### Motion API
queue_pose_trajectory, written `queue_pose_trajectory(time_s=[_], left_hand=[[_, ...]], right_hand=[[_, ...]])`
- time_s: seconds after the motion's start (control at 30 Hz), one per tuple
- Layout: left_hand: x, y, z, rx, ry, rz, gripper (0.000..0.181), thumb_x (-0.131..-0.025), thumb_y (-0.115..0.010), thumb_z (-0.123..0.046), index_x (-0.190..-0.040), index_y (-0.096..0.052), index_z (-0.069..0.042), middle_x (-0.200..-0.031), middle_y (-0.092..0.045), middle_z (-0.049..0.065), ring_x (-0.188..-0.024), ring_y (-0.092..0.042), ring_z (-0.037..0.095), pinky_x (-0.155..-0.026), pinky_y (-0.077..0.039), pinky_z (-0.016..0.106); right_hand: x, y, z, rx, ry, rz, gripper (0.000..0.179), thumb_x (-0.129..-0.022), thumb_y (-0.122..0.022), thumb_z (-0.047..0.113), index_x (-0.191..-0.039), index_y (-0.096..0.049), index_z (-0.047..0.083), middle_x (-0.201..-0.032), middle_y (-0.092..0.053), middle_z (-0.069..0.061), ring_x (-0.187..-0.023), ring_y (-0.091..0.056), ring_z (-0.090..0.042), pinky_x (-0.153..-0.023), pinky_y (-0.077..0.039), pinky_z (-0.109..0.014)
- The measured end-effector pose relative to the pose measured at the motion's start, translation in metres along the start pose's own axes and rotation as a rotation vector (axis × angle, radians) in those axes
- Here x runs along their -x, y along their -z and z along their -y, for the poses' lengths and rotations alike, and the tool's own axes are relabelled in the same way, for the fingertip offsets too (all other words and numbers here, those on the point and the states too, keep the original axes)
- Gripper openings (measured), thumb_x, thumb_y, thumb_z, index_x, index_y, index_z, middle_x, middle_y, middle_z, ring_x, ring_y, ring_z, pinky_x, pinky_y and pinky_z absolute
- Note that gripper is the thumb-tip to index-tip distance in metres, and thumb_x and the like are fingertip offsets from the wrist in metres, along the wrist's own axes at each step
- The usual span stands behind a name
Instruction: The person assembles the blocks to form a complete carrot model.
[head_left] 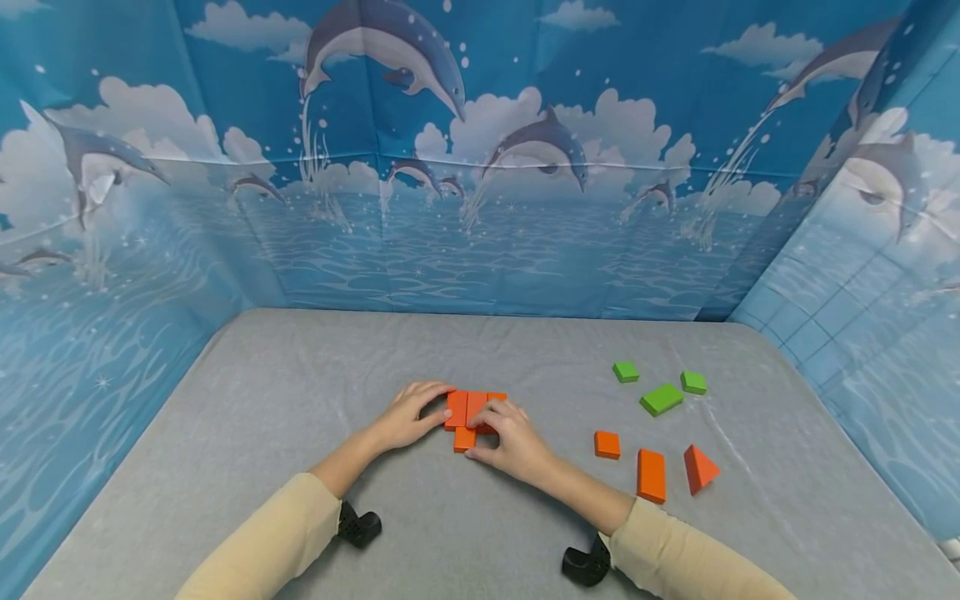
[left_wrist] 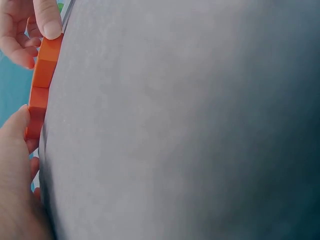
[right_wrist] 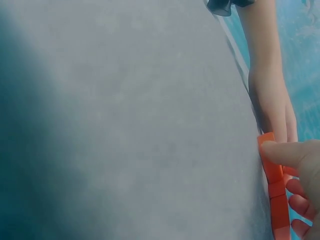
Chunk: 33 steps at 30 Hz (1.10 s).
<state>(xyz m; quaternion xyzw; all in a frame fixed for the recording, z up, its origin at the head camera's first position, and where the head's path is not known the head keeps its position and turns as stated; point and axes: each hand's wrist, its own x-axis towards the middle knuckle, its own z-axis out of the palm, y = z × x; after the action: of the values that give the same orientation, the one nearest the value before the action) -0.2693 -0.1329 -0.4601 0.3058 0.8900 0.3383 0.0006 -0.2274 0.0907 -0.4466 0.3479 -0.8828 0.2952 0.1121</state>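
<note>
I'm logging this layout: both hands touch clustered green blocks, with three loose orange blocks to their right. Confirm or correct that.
Wrong colour: the head view shows the clustered blocks orange, not green. The left hand and right hand touch them, with three loose orange blocks to their right.

1. We see bright, even light in the head view, with soft shadows beside the forearms (head_left: 348,460).
2. In the left wrist view we find a hazy tabletop (left_wrist: 115,125), dimming to teal blur at lower right.
3. In the right wrist view we get similar blur at lower left.
</note>
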Motion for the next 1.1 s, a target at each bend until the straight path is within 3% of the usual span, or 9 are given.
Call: queue_pose_trajectory(time_s=[0.2, 0.4, 0.53, 0.73, 0.93, 1.1], left_hand=[[0.001, 0.001, 0.000, -0.001, 0.004, 0.002, 0.044, -0.093, -0.052, -0.030, -0.132, -0.049, -0.011, -0.133, -0.048, 0.007, -0.125, -0.037, 0.028, -0.102, -0.024, 0.052], [0.002, 0.001, 0.000, 0.000, -0.004, -0.006, 0.044, -0.093, -0.053, -0.030, -0.132, -0.049, -0.011, -0.133, -0.048, 0.008, -0.125, -0.037, 0.028, -0.101, -0.024, 0.052], [0.003, 0.002, 0.000, -0.003, -0.018, -0.010, 0.044, -0.093, -0.054, -0.029, -0.132, -0.048, -0.009, -0.133, -0.048, 0.009, -0.125, -0.037, 0.030, -0.101, -0.024, 0.053], [0.003, 0.002, -0.001, -0.006, -0.015, 0.001, 0.045, -0.093, -0.053, -0.030, -0.133, -0.048, -0.009, -0.134, -0.047, 0.009, -0.126, -0.036, 0.030, -0.102, -0.024, 0.053], [0.002, 0.000, 0.001, 0.002, -0.016, -0.001, 0.045, -0.093, -0.053, -0.029, -0.133, -0.048, -0.009, -0.134, -0.047, 0.009, -0.125, -0.036, 0.030, -0.102, -0.023, 0.052], [0.001, 0.000, 0.002, 0.004, -0.025, -0.006, 0.045, -0.093, -0.053, -0.029, -0.132, -0.048, -0.008, -0.133, -0.047, 0.009, -0.125, -0.037, 0.030, -0.102, -0.024, 0.052]], right_hand=[[-0.002, 0.011, 0.000, -0.083, 0.012, -0.036, 0.035, -0.072, -0.079, 0.021, -0.100, -0.065, 0.006, -0.092, -0.062, -0.004, -0.082, -0.055, -0.016, -0.078, -0.043, -0.039], [0.006, 0.044, -0.007, -0.175, -0.080, -0.080, 0.035, -0.075, -0.075, 0.008, -0.106, -0.064, 0.000, -0.099, -0.063, -0.013, -0.086, -0.057, -0.027, -0.075, -0.047, -0.044], [0.025, 0.065, -0.024, -0.158, -0.140, -0.112, 0.035, -0.075, -0.074, 0.006, -0.108, -0.063, 0.002, -0.101, -0.063, -0.012, -0.088, -0.057, -0.028, -0.077, -0.045, -0.048], [0.061, 0.089, -0.052, -0.101, -0.160, -0.129, 0.034, -0.074, -0.074, 0.005, -0.106, -0.063, 0.002, -0.099, -0.063, -0.011, -0.085, -0.056, -0.026, -0.072, -0.044, -0.047], [0.091, 0.104, -0.064, -0.052, -0.241, -0.095, 0.033, -0.075, -0.075, 0.013, -0.105, -0.065, 0.005, -0.095, -0.063, -0.004, -0.083, -0.055, -0.017, -0.072, -0.045, -0.038], [0.105, 0.109, -0.071, -0.042, -0.335, -0.047, 0.034, -0.076, -0.075, 0.021, -0.105, -0.065, 0.008, -0.101, -0.062, 0.000, -0.086, -0.056, -0.017, -0.075, -0.046, -0.041]])
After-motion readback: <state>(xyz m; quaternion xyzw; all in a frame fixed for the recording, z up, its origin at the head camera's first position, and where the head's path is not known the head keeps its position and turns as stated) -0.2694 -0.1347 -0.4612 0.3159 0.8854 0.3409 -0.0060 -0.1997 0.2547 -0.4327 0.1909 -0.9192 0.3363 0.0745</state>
